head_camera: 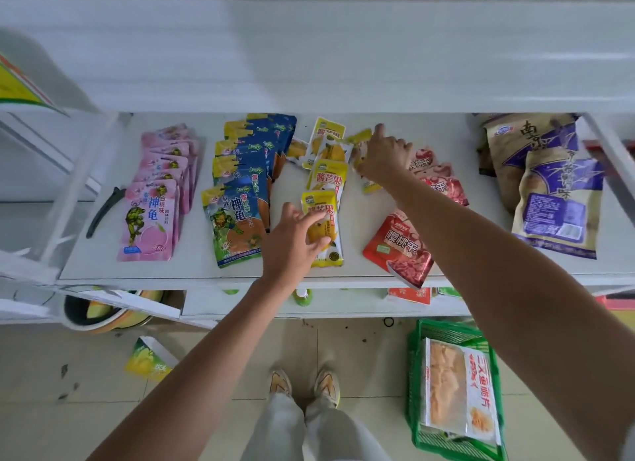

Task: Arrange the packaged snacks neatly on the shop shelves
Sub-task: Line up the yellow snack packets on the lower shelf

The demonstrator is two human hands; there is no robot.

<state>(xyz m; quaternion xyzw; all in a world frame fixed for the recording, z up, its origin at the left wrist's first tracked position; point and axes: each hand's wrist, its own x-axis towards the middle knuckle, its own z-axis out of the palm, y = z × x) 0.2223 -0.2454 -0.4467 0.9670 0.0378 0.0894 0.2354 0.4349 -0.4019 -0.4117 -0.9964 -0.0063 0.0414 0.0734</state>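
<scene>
Resting near the shelf's [192, 271] front edge, the left hand [292, 244] lays loose fingers on the nearest yellow mango packet [323, 230]. Farther back, the right hand [383, 158] grips another small yellow packet [369, 185] beside the red cherry packets [398, 247].

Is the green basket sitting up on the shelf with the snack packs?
No, the green basket stands on the tiled floor below the shelf, to the person's right, with a clear-fronted snack pack lying in it.

Both forearms [206, 357] are bare, with no sleeves, watch or rings on the hands. Light grey trousers [309, 429] cover the legs, above pale sneakers [304, 386] with orange and yellow trim.
</scene>
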